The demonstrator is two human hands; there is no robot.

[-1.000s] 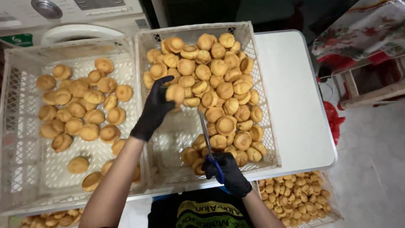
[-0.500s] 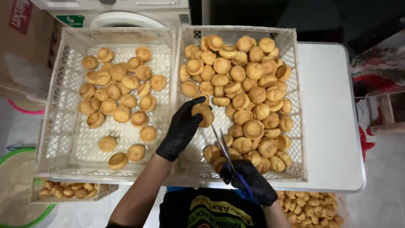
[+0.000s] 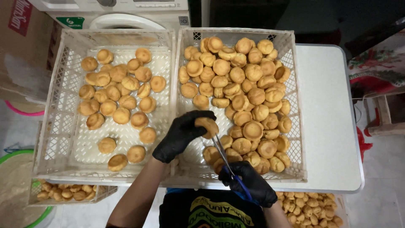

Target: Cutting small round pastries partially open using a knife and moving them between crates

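The scissors (image 3: 225, 158) are showing only thin blades, their blue handles lying mostly buried in the right hand (image 3: 249, 183), which is closing around them. Bare mesh is lying open at the near left of the right crate (image 3: 297, 126). Above it, the left hand (image 3: 180, 135) is pinching one pastry shell (image 3: 206, 126), the blade tips touching it.

A white table (image 3: 329, 126) is bearing two white lattice crates. The left crate (image 3: 55, 118) is holding a loose single layer of golden pastry shells (image 3: 114, 93). A white appliance (image 3: 122, 12) is standing at the far side. Lower trays of shells (image 3: 310, 207) are showing beneath the near edge.
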